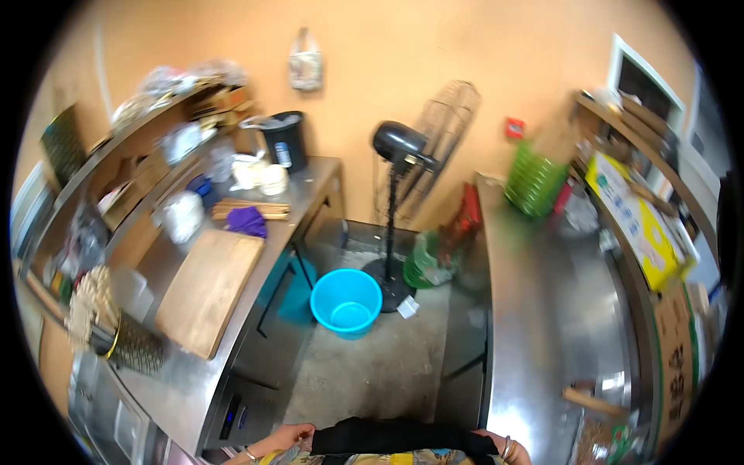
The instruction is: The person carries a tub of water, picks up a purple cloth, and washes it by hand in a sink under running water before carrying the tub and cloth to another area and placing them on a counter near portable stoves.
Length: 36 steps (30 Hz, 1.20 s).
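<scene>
Both hands are at the bottom edge, in front of my body. My left hand (292,435), with a bracelet at the wrist, is closed at the left end of a black cloth (399,436). At the cloth's other end is my right hand (500,442), its fingers curled at the edge and partly hidden. The cloth stretches between them across my patterned clothing (372,459); whether it is an apron I cannot tell.
A blue basin (346,298) stands on the floor ahead, beside a black pedestal fan (395,225). Steel counters flank the aisle. On the left one lie a wooden board (211,291) and a purple cloth (246,222); a green basket (535,182) sits on the right.
</scene>
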Each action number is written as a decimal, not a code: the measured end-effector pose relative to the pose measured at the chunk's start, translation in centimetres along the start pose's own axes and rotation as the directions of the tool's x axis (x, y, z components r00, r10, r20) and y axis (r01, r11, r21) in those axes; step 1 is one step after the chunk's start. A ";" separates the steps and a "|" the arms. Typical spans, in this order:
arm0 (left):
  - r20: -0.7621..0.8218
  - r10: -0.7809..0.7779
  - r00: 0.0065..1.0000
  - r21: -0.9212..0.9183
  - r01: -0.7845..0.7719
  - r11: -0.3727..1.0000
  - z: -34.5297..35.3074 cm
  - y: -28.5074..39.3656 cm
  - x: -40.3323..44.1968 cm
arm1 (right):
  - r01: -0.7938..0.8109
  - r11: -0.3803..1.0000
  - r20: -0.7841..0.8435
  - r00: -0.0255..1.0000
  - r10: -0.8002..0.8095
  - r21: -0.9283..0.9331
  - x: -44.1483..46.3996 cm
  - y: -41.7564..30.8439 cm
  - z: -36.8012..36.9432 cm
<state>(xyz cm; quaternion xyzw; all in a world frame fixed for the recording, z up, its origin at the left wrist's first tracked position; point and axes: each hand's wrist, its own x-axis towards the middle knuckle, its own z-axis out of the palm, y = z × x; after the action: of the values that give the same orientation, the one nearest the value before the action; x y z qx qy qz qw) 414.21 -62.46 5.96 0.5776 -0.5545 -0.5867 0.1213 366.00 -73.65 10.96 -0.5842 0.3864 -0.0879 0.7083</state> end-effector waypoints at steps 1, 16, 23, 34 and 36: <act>-0.034 0.023 0.999 -0.100 -0.026 0.995 0.4 1.6 -0.8 | -0.020 1.000 0.010 1.000 0.020 0.016 1.0 -0.9 -0.6; -0.456 0.230 0.860 -0.671 -0.502 0.545 2.4 -1.4 -3.5 | 0.001 0.970 0.394 0.914 0.097 -0.242 21.6 -14.9 8.2; -0.799 0.108 0.592 -0.372 -0.627 0.684 2.8 -6.6 -6.6 | 0.073 0.923 0.575 0.799 0.173 -0.378 29.8 -18.1 17.6; -0.884 -0.243 0.399 -0.467 -0.772 0.432 2.4 -7.0 -12.5 | 0.110 0.805 0.702 0.567 0.431 -0.583 38.8 -21.6 32.3; -0.928 -0.275 0.252 -0.359 -0.808 0.468 3.8 -7.7 -12.4 | 0.118 0.788 0.709 0.532 0.463 -0.604 39.6 -21.8 34.0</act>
<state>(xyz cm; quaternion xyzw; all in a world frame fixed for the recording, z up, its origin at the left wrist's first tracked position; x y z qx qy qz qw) 418.72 -48.00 5.52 0.5310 -0.1272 -0.2771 0.7906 422.42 -77.25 13.53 -0.6976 0.0708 0.3972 0.5921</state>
